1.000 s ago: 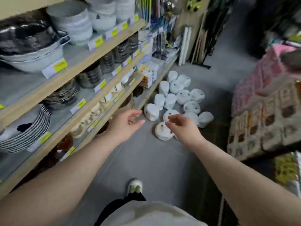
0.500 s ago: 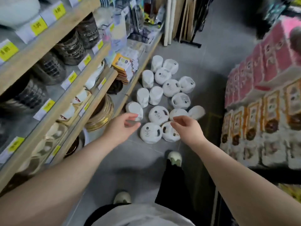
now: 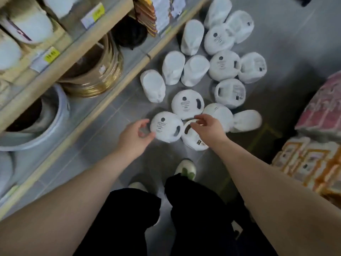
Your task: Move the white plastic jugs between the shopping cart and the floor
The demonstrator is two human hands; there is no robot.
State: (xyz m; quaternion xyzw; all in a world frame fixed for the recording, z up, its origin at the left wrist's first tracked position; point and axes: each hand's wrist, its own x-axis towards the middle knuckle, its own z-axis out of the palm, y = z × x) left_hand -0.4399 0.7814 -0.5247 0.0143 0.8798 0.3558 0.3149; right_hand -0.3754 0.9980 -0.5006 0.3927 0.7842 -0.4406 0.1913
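Looking straight down at the grey floor [image 3: 295, 52], the white plastic jugs [image 3: 224, 64] lie in a loose cluster, some on their sides, some showing a round printed face, all just beside the bottom edge of the wooden shelf [image 3: 103, 100]. The left hand [image 3: 135, 134] is cupped at the side of the nearest jug [image 3: 166, 127], thumb and fingers spread apart around its edge, with fingertips right at the plastic. The right hand [image 3: 208, 128] hangs over the neighbouring jug [image 3: 193, 141], which touches the first. Its fingers are loosely curled down toward the handle hole, and I can't tell if they make contact. It grips nothing clearly. The shelf holds a stack of gold-coloured pots [image 3: 96, 74] and a pale basin [image 3: 55, 126]. At right are pink and orange packs [image 3: 313, 163]. A pale shoe [image 3: 185, 168] is planted just short of the jugs.
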